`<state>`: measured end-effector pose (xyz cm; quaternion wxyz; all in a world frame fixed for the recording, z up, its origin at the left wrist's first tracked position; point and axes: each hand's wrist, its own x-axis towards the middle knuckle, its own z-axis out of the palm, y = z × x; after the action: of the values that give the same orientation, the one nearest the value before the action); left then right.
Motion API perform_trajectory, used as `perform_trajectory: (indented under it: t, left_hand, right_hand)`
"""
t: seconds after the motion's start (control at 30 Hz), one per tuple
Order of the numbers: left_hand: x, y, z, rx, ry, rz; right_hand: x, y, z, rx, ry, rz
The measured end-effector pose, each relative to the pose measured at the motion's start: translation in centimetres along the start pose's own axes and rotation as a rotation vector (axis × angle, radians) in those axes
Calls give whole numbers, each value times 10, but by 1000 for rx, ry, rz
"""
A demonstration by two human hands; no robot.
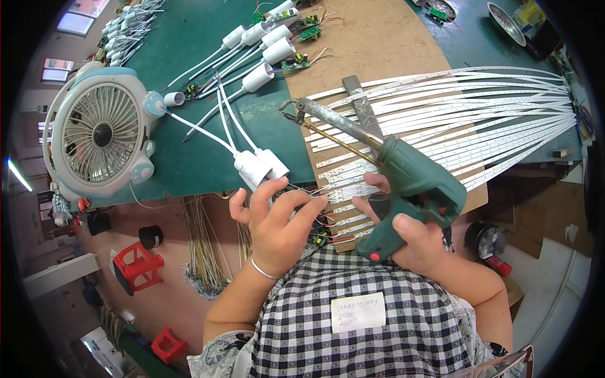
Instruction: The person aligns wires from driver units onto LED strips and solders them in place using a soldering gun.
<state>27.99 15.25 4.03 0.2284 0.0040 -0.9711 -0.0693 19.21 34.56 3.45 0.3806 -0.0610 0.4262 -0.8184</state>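
Observation:
My right hand (419, 247) grips the handle of a green soldering gun (423, 179), whose metal tip points up and left above the board. White LED strips (504, 104) lie fanned out in a row, and a dark metal bar (361, 104) rests across them. At the near strip ends, my left hand (277, 220) has its thumb and index finger pinched on a thin wire (307, 189). Two white lamp sockets (251, 166) with white cables lie just beyond its fingers. Small circuit boards (320, 238) with coloured wires sit partly hidden beside the near strips.
A white fan (101, 135) stands at the left of the green table (189, 25). More white sockets (258, 77) with circuit boards lie at the back, on and beside the brown board (378, 38). A metal dish (506, 24) is far right. Red stools (140, 266) stand on the floor.

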Motion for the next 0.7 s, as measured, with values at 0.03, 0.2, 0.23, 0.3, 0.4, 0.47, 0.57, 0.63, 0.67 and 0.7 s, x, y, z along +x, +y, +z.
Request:
perform_trajectory:
  t: [0.03, 0.2, 0.23, 0.3, 0.4, 0.47, 0.57, 0.63, 0.67, 0.7]
  left_hand:
    - [0, -2, 2, -2, 0, 1]
    - [-3, -19, 8, -197, -11, 73]
    - [-3, -19, 8, -196, -11, 71]
    - [-2, -14, 9, -192, -18, 77]
    - [-3, -4, 10, -93, 11, 36]
    - [-2, -2, 12, -80, 13, 33]
    - [0, 0, 13, -69, 3, 19]
    - [4, 1, 11, -72, -9, 7]
    - [6, 1, 9, -86, -35, 3]
    - [7, 1, 8, -101, -59, -1]
  right_hand:
    - [0, 0, 0, -12, 0, -7]
    - [-1, 1, -1, -18, -7, -21]
    - [-1, 0, 0, -15, 0, -12]
    - [-1, -1, 0, -13, 7, -1]
    - [0, -1, 0, -24, 12, 26]
    - [1, -1, -1, -36, -3, 9]
    - [0, -1, 0, -27, 3, 15]
    - [0, -1, 0, -32, 6, 16]
    - [0, -2, 0, -37, 8, 16]
    - [0, -2, 0, -38, 8, 16]
